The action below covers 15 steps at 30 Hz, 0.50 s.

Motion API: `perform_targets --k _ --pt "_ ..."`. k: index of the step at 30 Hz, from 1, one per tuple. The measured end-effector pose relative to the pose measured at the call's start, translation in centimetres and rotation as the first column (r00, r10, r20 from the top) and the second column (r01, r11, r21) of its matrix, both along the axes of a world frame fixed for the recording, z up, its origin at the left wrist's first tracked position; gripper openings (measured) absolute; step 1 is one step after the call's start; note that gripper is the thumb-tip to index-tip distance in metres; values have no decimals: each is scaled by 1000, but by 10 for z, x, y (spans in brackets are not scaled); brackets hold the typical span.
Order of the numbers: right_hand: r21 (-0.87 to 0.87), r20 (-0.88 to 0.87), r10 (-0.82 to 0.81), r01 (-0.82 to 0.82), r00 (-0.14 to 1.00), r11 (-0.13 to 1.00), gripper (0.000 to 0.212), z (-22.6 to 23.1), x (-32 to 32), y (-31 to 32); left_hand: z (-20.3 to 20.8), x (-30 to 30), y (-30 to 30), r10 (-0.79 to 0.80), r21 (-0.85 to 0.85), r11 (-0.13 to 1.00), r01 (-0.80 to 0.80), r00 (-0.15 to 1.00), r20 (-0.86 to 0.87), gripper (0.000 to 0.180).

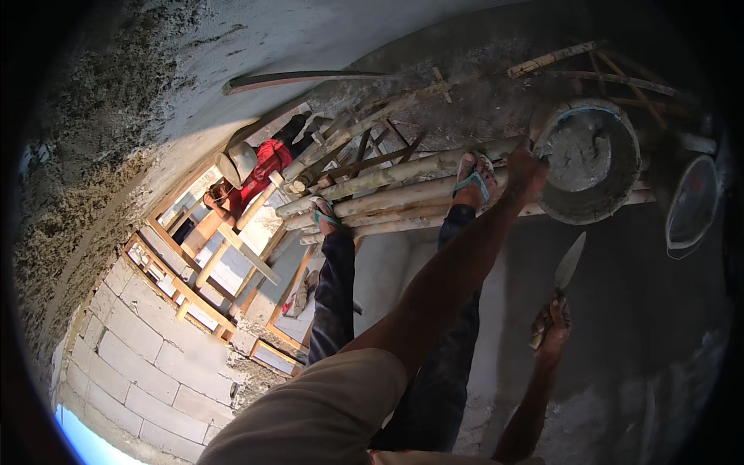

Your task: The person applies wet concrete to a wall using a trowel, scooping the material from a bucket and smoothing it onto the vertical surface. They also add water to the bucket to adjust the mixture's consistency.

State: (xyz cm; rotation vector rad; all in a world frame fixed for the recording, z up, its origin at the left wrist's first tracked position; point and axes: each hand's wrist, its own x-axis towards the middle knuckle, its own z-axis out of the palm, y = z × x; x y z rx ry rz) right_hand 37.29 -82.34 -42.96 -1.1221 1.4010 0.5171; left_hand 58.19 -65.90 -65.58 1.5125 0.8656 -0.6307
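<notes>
My left hand is closed at the near-left side of a round bucket. From its fist rises a blurred, flat brown piece that I cannot make out. Grey wet mortar lies inside the bucket. Lower down on the right, my right hand is wrapped round the handle of a pointed trowel, whose blade points up toward the bucket. The grey wall is behind the trowel, and I cannot tell whether the blade touches it.
My sandalled feet stand on round wooden poles. A second bucket is at the far right. Below on the left, a person in red with a hat is beside a wooden frame. A block wall is at lower left.
</notes>
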Motion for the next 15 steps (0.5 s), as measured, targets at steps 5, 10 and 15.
perform_targets --k 5,10,15 --pt "-4 -98 85 -85 992 996 20 45 -14 11 3 11 6 -45 -137 990 22 985 -169 24" --pt "-8 -124 142 -144 982 990 22 95 -44 -7 133 20 16 262 -171 932 -319 920 -290 29" --pt "101 -101 265 -255 959 962 30 125 -92 -34 118 -99 84 296 -10 955 -296 955 32 26"
